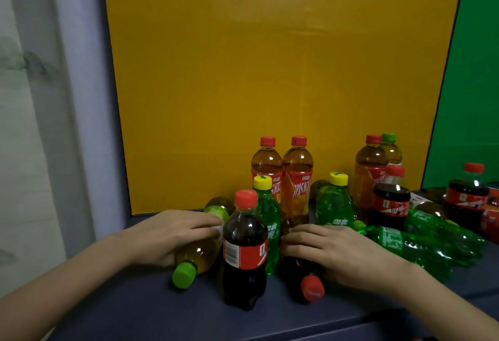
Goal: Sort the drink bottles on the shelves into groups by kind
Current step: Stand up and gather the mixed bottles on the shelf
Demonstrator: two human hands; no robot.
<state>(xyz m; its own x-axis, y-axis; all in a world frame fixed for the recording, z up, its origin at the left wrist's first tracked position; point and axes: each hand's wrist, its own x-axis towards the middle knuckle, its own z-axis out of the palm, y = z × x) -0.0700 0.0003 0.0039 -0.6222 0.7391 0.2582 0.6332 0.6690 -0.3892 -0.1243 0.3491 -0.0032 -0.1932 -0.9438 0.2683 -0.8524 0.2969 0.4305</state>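
Note:
My left hand [172, 235] grips a lying green-tea bottle [198, 258] with a green cap pointing toward me. My right hand [332, 253] grips a lying cola bottle [305, 281] whose red cap also points toward me. Between the hands stands an upright cola bottle [244, 251]. Behind it stand a green Sprite bottle [267, 219] with a yellow cap and two iced red tea bottles [297, 186]. A second upright Sprite bottle [334, 203] is behind my right hand.
Several more bottles crowd the right: lying Sprite bottles [421, 246], upright colas [390, 205], a tea bottle [370, 173]. All rest on a dark blue shelf [135, 300], backed by a yellow panel [270, 70] and a green panel [475, 84].

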